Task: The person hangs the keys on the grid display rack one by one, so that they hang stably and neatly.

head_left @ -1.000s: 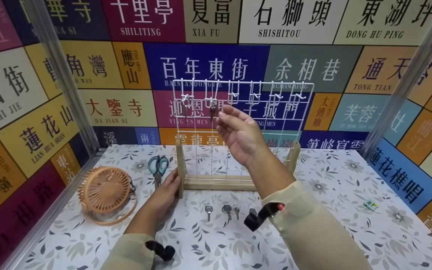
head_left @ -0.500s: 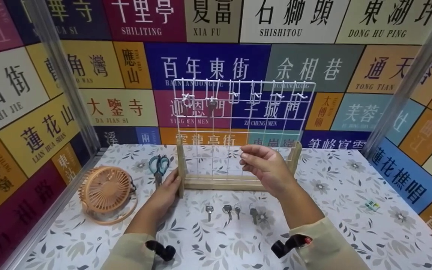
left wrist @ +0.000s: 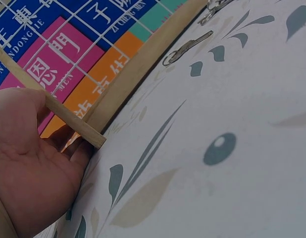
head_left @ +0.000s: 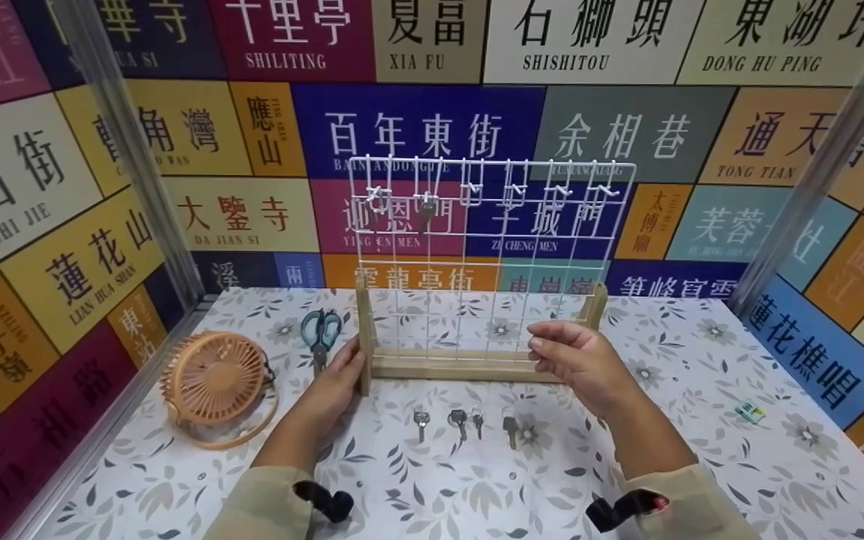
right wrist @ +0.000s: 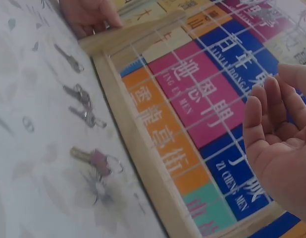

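A white wire grid rack stands upright in a wooden base, with a row of hooks near its top. One key hangs from the second hook from the left; another key hangs at the leftmost hook. My left hand grips the rack's left wooden post, its fingers partly hidden behind the wood. Before the right side of the rack, my right hand is raised with loosely bent fingers and nothing between them. Several keys with rings, including a key at the right end, lie in front of the base.
An orange desk fan stands on the left of the flower-patterned table. Teal-handled scissors lie between fan and rack. A small green and white item is at the right. A sign-covered wall rises behind.
My right hand has come away from the key on the second hook, moving down and to the right. That key stays hanging. My left hand keeps its place on the post.
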Tool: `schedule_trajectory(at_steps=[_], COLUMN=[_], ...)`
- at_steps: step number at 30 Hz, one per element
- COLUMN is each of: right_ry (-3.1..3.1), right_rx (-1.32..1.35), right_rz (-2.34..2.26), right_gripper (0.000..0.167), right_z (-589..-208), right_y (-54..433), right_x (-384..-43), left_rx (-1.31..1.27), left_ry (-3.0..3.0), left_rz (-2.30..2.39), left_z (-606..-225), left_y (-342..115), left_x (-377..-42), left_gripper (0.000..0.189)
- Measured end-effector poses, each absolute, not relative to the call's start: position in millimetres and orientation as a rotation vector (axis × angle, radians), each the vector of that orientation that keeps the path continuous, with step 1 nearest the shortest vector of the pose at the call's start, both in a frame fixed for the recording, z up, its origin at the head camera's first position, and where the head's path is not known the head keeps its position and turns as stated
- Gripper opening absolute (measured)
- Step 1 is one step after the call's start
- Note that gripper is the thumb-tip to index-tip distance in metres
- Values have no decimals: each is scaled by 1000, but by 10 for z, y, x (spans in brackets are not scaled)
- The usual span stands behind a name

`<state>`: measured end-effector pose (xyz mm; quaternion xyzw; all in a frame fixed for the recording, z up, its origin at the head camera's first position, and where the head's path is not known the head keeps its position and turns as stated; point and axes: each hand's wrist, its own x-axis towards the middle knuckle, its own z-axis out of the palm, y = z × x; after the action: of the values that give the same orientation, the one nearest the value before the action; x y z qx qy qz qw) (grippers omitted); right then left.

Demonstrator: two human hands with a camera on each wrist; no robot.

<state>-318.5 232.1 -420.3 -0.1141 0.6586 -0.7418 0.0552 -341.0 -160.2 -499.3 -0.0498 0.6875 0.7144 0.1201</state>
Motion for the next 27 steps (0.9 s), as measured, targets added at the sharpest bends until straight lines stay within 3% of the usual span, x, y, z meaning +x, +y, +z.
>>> schedule_trajectory(at_steps=[4, 15, 27], right_ry=[2012, 1986, 2440], right_rx=[-275, -182, -386], right_rz=[-2156, -1945, -1408], right_gripper=[15, 41, 47], right_z=[-4436, -4978, -4961], right_y=[2412, 2496, 2373], right_x=[-3257, -3379, -3303], left_rx=[-174, -149, -103], left_ry=[2019, 2031, 2051], left_rz=[2073, 2074, 2052], left_z=[-4995, -5014, -5001], left_y=[-1604, -1628, -1613], left_x=[-3406, -3404, -3412], left_gripper=[51, 52, 54])
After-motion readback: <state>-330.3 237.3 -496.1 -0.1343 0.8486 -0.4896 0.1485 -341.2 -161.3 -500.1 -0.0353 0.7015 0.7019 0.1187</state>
